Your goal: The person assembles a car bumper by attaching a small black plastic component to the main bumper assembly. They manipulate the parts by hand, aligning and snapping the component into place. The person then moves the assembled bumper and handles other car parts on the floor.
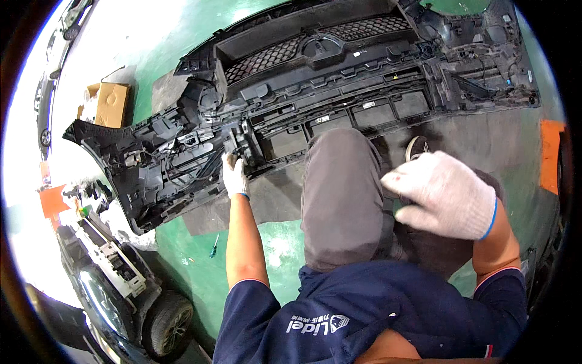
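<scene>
A large black car bumper [285, 115] with a mesh grille lies on a dark mat, its inner side up. My left hand [235, 177], in a white knit glove, reaches to the near left part of the bumper. Its fingers and thumb close on a black plastic piece there; the fingertips are partly hidden. Raised above my right knee is my right hand [448, 194], also gloved. Thumb and fingers stand apart, and I see nothing between them. It is clear of the bumper.
A screwdriver [214, 246] lies on the green floor beside my left forearm. An open cardboard box [111, 104] stands beyond the bumper's left end. A car with a visible wheel [170, 324] is at lower left. An orange panel [550, 156] stands at right.
</scene>
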The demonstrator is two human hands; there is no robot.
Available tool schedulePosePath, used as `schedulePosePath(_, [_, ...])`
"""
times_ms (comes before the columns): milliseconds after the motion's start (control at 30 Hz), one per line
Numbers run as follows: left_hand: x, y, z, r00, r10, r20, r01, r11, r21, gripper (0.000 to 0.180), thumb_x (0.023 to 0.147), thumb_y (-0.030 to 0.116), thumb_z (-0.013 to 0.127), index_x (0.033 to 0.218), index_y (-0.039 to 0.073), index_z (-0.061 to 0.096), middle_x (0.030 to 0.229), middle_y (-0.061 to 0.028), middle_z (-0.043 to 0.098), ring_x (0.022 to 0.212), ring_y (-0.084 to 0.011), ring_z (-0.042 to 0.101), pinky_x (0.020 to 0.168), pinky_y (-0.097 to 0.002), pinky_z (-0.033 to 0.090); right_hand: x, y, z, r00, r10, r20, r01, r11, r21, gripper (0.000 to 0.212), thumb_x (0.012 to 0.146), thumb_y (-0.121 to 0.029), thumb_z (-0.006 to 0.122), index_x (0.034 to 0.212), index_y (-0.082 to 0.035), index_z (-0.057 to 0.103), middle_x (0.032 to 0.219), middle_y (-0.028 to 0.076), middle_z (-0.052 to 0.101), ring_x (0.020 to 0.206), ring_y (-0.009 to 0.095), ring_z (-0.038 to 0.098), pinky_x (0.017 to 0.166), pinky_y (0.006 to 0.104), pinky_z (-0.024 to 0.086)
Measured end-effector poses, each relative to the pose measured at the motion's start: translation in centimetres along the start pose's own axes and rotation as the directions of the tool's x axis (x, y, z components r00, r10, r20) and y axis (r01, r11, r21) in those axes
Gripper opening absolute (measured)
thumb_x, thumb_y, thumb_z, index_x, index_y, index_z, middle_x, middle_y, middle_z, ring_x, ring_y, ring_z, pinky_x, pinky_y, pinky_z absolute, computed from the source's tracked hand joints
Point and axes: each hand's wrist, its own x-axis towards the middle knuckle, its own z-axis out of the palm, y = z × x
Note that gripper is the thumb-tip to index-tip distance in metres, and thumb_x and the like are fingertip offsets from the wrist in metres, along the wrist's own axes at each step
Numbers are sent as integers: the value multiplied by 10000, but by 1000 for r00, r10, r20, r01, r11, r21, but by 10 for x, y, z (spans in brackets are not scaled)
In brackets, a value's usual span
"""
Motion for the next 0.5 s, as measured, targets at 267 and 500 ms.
schedulePosePath(267, [-5,-3,27,987,-63,-145,83,987,135,670,962,-25,559,1602,-28,362,1604,-211,475,1480,-325,468,1234,-413,356,12,43,1,985,-167,43,165,985,49,446,916,-341,705,1232,-28,669,926,82,652,865,254,647,782,417,502])
schedulePosePath(500, [-90,50,57,878,-406,-254,478,763,435,757,959,202,658,1604,-55,357,1634,-252,439,1520,-333,432,1240,-378,333,29,110,13,934,95,344,-141,983,113,338,922,-359,658,1055,-49,680,937,192,721,906,377,719,819,500,573])
